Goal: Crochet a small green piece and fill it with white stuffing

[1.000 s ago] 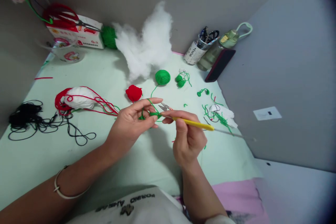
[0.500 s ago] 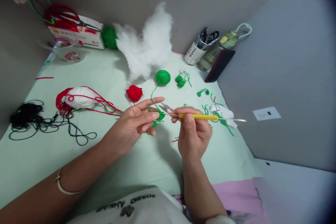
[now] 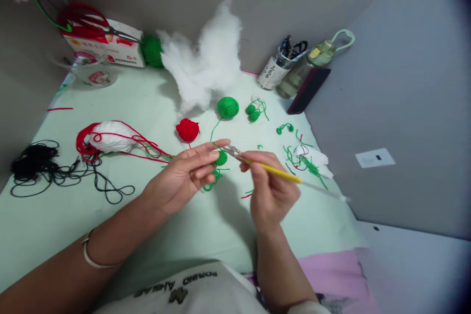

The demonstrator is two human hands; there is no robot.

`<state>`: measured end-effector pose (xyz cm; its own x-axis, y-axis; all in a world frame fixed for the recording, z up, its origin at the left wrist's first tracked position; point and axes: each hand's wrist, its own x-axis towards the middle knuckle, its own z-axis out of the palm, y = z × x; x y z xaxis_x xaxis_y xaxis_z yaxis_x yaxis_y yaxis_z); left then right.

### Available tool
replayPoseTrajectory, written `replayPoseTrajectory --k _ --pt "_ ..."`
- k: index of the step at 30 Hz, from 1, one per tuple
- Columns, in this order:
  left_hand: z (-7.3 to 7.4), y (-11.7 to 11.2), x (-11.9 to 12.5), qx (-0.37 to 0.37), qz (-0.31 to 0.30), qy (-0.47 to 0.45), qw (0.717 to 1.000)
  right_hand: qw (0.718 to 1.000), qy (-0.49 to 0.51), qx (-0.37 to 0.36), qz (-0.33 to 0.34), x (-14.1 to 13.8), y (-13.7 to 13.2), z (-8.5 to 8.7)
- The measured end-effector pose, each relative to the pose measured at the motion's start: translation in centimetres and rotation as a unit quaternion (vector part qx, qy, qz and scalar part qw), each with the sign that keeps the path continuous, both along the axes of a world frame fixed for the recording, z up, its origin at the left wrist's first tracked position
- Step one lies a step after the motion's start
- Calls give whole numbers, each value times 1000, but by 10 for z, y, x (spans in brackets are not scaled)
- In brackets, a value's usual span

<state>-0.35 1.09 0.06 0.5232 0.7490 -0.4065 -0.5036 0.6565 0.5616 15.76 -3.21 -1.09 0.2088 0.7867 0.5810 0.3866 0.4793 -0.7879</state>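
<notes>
My left hand (image 3: 187,171) pinches a small green crocheted piece (image 3: 221,158) between thumb and fingers, its forefinger stretched out to the right. Between thumb and fingers, my right hand (image 3: 274,191) grips a crochet hook (image 3: 281,172) with a yellow handle; its thin tip reaches toward the green piece, and I cannot tell whether it is in a stitch. A strand of green yarn runs from my left forefinger to the green yarn ball (image 3: 228,107). Small thread snips (image 3: 234,150) lie on the table just behind the hook, partly hidden.
A red yarn ball (image 3: 187,130) and white stuffing (image 3: 206,64) lie beyond my hands. White yarn (image 3: 112,136) and tangled black yarn (image 3: 35,161) are at left. At right are yarn scraps (image 3: 311,162), a pen cup (image 3: 274,72), a bottle (image 3: 294,81) and a phone (image 3: 309,91).
The hook has tilted, its tip end rising and its rear end dropping. My left fingers have drawn closer together, and the green piece shows more clearly.
</notes>
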Motion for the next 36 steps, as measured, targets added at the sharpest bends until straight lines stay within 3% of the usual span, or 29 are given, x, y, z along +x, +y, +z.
replayPoseTrajectory --k 3,7,11,18,22,26,32,36 --pt "3 1 -1 40 13 17 999 990 119 -60 49 1 4 5" --pt "3 -2 1 81 -3 60 995 991 86 -79 71 -1 7 6" --pt "3 -4 1 70 0 72 995 989 103 -83 63 -1 6 2" --pt "1 0 -4 30 -38 -6 999 957 260 -117 55 7 9 2" --pt "0 -2 -1 91 -24 20 995 963 215 -139 78 4 8 2" --pt "1 -4 2 146 -11 95 985 976 164 -129 58 1 5 1" --pt "1 -3 -2 167 4 119 979 962 221 -142 78 5 7 3" --pt "1 -5 -1 187 28 162 968 982 147 -111 48 0 2 3"
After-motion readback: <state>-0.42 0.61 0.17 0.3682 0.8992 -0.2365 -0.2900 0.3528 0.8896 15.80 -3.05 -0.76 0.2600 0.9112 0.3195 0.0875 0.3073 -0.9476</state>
